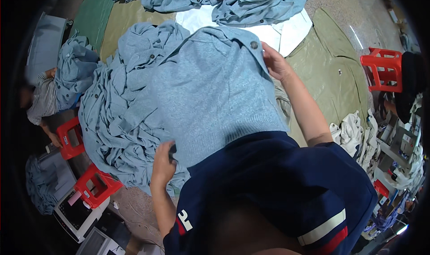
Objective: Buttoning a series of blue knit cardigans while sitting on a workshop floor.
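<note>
A light blue knitted garment (215, 89) with a round button near its top edge is spread out in front of me, draped over my lap. My right hand (274, 61) grips its upper right edge next to the button. My left hand (163, 162) holds its lower left hem. Under and left of it lies a big heap of the same blue knitwear (116, 116).
More blue garments (224, 0) lie at the top on white and olive sheets (331, 71). Another person (45, 100) sits at left by red stools (69, 138). A further red stool (380, 69) and white cloths (354, 132) are at right.
</note>
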Available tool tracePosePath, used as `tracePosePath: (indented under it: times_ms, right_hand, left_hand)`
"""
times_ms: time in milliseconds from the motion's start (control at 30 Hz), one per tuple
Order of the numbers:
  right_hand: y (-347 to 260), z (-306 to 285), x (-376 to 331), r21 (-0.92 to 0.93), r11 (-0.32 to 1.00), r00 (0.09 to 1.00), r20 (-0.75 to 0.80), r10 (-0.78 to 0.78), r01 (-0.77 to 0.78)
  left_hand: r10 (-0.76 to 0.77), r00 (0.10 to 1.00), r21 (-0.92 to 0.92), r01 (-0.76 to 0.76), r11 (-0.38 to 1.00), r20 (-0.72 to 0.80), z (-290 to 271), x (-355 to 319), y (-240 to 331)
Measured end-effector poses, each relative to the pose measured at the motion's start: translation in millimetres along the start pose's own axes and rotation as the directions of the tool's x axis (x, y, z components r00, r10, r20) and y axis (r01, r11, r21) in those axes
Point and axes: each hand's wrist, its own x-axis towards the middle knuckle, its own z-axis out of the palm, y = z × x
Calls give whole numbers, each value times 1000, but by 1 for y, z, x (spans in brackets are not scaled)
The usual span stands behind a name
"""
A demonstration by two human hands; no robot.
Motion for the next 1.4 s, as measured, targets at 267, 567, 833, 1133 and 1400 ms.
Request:
tracePosePath:
  times_ms: [267, 567, 833, 1133, 1400]
  right_hand:
    - [-3, 104, -44, -456, 853, 960, 224, -168, 255]
    - [8, 112, -65, -636, 750, 979, 188, -73, 178]
    - [22, 117, -93, -982, -146, 958, 150, -246, 116]
    - [15, 90, -103, -987, 162, 996, -25, -84, -11]
    - [-42, 65, -95, -861, 448, 931, 76, -356, 242]
  left_hand:
    - [207, 978, -863, -122, 490, -20, -23, 127, 114]
    - [162, 983, -955, -35, -295, -86, 9, 199, 152]
    - [-233, 915, -912, -371, -176, -328, -27, 181, 57]
    - [-381, 897, -944, -296, -145, -222, -9, 186, 11]
    - [-446, 872, -940, -301, -159, -203, -8, 191, 32]
